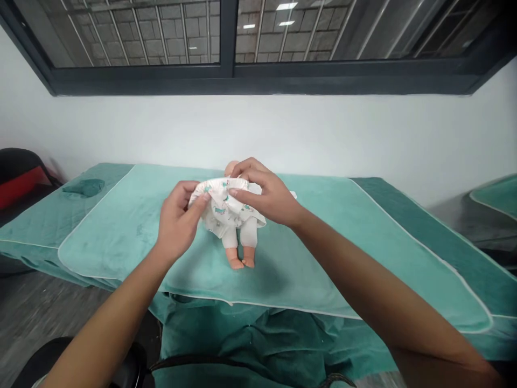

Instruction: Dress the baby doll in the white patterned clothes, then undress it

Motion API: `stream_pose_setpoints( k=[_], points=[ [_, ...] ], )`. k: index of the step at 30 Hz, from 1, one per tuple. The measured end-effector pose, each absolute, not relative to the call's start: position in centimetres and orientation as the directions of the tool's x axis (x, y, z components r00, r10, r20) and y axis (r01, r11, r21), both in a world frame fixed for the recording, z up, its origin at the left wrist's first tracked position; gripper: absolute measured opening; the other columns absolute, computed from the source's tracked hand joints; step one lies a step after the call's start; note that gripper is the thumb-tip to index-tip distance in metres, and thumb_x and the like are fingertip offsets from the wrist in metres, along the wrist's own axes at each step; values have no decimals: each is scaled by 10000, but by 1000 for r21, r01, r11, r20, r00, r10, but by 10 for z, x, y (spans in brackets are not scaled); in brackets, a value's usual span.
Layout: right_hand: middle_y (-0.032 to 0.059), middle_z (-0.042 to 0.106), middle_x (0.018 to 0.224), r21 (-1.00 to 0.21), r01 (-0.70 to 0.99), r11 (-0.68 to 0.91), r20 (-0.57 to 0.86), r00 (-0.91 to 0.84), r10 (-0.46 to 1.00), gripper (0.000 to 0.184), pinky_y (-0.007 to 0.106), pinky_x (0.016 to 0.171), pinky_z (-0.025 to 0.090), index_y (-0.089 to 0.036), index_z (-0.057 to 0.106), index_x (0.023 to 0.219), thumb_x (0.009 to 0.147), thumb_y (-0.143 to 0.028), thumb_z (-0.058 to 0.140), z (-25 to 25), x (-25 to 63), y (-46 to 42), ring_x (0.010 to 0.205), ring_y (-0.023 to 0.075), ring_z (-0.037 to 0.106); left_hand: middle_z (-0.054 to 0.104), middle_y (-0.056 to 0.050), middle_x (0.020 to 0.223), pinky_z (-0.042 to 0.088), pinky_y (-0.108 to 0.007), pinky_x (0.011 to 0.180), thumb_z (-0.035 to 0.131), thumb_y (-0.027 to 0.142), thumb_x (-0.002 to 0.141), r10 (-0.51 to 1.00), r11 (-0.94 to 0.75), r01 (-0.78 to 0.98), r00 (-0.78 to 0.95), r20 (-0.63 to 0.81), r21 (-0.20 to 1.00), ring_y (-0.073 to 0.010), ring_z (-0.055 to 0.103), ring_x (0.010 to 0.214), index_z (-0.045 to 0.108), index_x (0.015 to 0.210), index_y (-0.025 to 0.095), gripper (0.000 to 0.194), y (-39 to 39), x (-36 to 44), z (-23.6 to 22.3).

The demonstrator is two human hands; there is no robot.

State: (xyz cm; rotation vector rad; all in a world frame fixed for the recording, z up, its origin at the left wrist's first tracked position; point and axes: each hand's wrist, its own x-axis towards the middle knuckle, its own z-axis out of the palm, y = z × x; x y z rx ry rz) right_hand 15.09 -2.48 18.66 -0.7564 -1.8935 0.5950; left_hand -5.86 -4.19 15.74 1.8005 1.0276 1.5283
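Note:
A baby doll (249, 238) in white leggings lies on the green bed cover, its bare feet pointing toward me. Over its middle I hold a small white baby garment (222, 207) with a green print and a gathered upper edge; its exact kind is unclear. My left hand (177, 218) pinches the left end of that edge between thumb and fingers. On the other side, my right hand (264, 191) has its thumb and fingers closed on the upper right part. The garment and my right hand hide most of the doll's head and torso.
The bed (133, 231) is spread with green plush covers and has a face hole (84, 187) at its left end. Behind it rise a white wall (258, 132) and a dark-framed window (226, 81). A black and red chair (24, 180) stands at the left.

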Motion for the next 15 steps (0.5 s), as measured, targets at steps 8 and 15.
stream_pose_setpoints(
  k=[8, 15],
  points=[
    [-49, 399, 678, -896, -152, 417, 440, -182, 879, 535, 235, 587, 389, -228, 415, 719, 816, -674, 695, 203, 116, -3, 631, 111, 415, 670, 7, 770, 429, -240, 586, 689, 556, 826, 905, -383, 313, 317, 284, 869, -154, 580, 665, 674, 932, 174, 396, -31, -58, 180],
    [-22, 582, 695, -957, 88, 275, 164, -618, 769, 491, 248, 591, 440, -189, 599, 754, 729, -641, 787, 180, 125, -5, 654, 126, 540, 630, 14, 747, 438, -225, 614, 743, 465, 782, 933, -347, 59, 125, 338, 936, -127, 546, 663, 654, 849, 172, 313, -28, -72, 164]
  ],
)
